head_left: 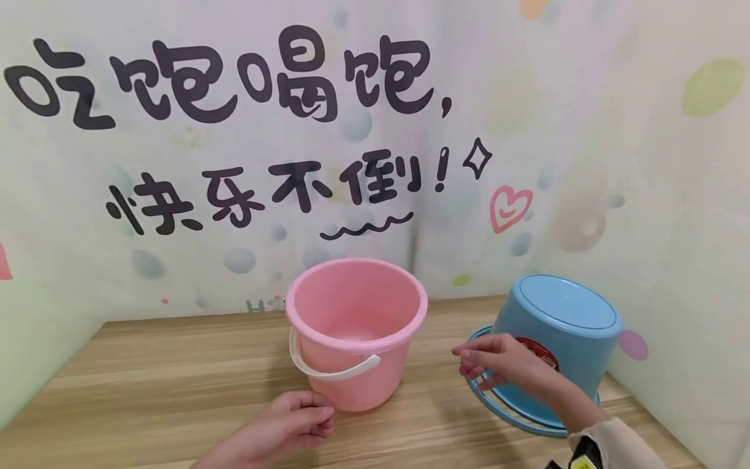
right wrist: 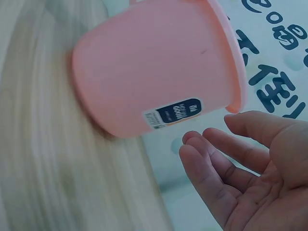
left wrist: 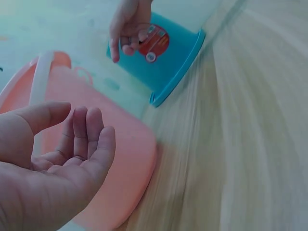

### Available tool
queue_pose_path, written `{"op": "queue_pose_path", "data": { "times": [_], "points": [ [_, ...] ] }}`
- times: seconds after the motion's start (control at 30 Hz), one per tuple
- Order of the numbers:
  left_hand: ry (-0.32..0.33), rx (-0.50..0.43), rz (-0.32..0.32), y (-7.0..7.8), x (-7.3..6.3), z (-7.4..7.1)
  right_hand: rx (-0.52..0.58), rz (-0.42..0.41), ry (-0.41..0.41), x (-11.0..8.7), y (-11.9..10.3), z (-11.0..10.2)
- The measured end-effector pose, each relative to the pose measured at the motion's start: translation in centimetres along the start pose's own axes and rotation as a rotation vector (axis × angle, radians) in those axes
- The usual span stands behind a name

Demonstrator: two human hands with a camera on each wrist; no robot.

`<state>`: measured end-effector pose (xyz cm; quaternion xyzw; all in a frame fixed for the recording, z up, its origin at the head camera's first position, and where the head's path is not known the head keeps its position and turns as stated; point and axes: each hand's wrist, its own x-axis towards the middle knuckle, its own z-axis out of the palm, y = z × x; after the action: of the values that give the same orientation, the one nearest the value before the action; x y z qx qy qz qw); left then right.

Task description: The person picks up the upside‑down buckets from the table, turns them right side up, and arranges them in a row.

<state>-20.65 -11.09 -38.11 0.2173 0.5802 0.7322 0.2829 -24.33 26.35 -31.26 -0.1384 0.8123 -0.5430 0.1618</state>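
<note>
A pink bucket stands upright on the wooden table, its white handle hanging down at the front left. To its right a blue bucket sits upside down, with a red label on its side. My left hand is just in front of the pink bucket's lower side, fingers loosely curled with nothing in them. In the left wrist view the thumb and fingertips of that left hand are apart. My right hand hovers in front of the blue bucket, holding nothing, its relaxed fingers pointing toward the pink bucket.
The wooden table reaches back to a pale printed curtain with black lettering, which also closes off both sides. A small printed label is on the pink bucket's side in the right wrist view.
</note>
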Motion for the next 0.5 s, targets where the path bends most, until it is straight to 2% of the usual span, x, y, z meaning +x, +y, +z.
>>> {"op": "queue_pose_path", "data": {
  "times": [0.1,0.27,0.5],
  "points": [
    [-0.025,-0.013,0.012,-0.6,0.9,1.3,0.017,0.012,0.001,-1.2,1.2,0.0],
    [-0.021,-0.027,0.044,-1.9,3.1,4.0,0.032,0.038,0.041,-2.9,3.3,-0.6],
    [-0.029,-0.034,0.017,-2.8,6.1,6.8,0.058,0.080,0.032,-4.9,5.8,-1.5]
  ]
}}
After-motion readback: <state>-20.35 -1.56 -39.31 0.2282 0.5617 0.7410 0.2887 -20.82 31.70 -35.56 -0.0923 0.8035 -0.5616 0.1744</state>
